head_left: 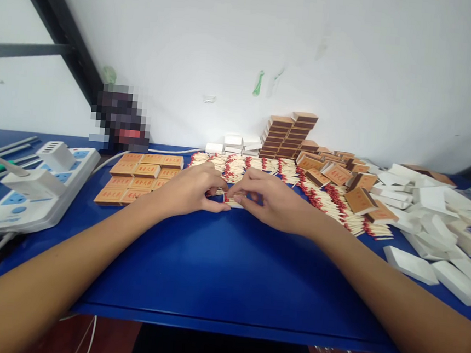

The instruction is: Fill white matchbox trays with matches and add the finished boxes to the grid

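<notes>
Matches (pixel 230 198), a small red-tipped bundle, sit pinched between left hand (pixel 191 190) and right hand (pixel 272 200), both grips clamped on it, low over the blue counter (pixel 227 269). Filled matchboxes (pixel 140 178) lie ranked left; loose matches (pixel 332 199) and white trays (pixel 430 215) remain right.

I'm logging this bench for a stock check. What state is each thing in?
Left hand: fingers pinched on a small bundle of matches.
Right hand: fingers pinched on the same bundle.
Loose matches: lying in rows on the table.
Flat matchboxes: closed, laid in a grid.
Stacked matchboxes: piled by the wall.
White trays: empty, heaped.
Power strip: one plug in.
</notes>
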### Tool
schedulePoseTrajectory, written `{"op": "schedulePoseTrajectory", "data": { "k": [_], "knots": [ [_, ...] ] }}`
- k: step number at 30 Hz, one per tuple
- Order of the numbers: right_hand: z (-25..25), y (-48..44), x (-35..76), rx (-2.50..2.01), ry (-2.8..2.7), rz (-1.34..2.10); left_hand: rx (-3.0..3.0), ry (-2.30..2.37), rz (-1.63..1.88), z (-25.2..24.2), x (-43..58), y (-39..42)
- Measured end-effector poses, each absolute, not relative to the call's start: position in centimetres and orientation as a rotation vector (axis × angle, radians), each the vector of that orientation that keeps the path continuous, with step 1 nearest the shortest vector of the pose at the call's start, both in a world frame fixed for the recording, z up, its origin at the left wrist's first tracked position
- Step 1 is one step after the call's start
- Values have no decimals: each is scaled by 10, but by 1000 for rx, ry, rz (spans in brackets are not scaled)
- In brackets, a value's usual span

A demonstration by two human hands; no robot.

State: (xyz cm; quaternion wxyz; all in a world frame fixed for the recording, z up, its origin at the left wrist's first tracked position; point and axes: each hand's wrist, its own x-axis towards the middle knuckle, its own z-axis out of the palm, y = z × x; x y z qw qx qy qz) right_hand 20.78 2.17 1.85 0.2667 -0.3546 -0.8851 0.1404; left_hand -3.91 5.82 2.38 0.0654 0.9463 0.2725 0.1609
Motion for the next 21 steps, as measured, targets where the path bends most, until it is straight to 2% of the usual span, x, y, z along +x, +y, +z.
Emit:
{"op": "schedulePoseTrajectory", "data": {
  "k": [6, 21],
  "knots": [
    [15, 19, 203, -724, -2478, 507, 2851, 784, 470, 23, -40, 60],
    [18, 22, 210, -890, -2429, 372, 2859, 817, 477, 25, -40, 57]
  ]
}}
